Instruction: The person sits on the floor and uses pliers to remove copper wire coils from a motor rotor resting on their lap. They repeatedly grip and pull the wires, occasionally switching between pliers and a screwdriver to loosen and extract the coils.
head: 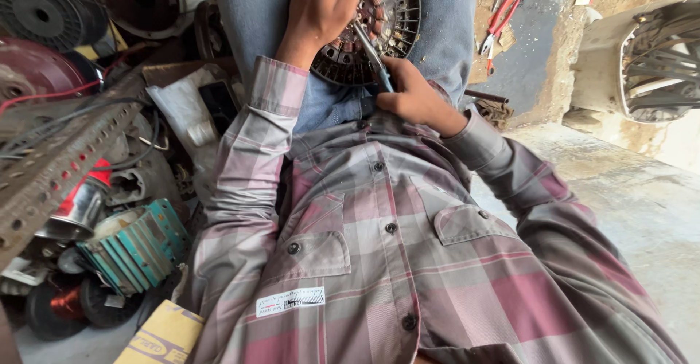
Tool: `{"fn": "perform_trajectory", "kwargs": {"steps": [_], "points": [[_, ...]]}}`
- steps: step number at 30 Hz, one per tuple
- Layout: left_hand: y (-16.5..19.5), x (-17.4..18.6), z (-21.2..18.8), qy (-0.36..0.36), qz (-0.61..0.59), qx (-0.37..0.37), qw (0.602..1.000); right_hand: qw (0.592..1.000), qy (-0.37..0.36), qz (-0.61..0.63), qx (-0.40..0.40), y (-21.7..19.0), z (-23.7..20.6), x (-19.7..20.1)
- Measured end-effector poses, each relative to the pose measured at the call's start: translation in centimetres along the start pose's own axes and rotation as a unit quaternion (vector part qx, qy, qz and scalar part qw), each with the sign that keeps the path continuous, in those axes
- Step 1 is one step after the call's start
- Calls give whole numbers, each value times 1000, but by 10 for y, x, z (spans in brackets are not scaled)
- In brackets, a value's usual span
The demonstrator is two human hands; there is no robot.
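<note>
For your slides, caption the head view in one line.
Left hand steadies a round motor stator on the lap; right hand holds a blue-handled tool against it.

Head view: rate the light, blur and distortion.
Head view: soft daylight, brightest on the floor at right; the parts pile at left sits in shade. Wide-angle lens bends the edges and swells the shirt. Left hand is slightly motion-blurred; right hand and its tool are fairly sharp. No strong glare.
</note>
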State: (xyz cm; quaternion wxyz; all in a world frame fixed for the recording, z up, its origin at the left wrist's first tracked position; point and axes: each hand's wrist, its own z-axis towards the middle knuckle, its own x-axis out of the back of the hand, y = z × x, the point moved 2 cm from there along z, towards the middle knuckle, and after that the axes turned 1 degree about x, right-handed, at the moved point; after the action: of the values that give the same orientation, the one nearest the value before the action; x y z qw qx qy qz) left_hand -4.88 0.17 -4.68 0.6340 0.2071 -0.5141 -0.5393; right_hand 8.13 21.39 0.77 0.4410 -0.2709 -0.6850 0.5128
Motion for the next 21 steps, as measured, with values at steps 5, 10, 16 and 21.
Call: {"fn": "perform_trajectory", "kwargs": {"steps": [5,10,16,21], "points": [[20,9,4,32,-55,-9,998,940,21,-340,-35,11,4,8],[42,23,8,45,-86,-68,993,994,73,73,27,39,-19,37],[54,25,15,-64,-80,117,988,826,153,501,-208,127,-60,108],[61,25,28,-81,-15,89,993,714,145,600,-329,222,-40,118]]}}
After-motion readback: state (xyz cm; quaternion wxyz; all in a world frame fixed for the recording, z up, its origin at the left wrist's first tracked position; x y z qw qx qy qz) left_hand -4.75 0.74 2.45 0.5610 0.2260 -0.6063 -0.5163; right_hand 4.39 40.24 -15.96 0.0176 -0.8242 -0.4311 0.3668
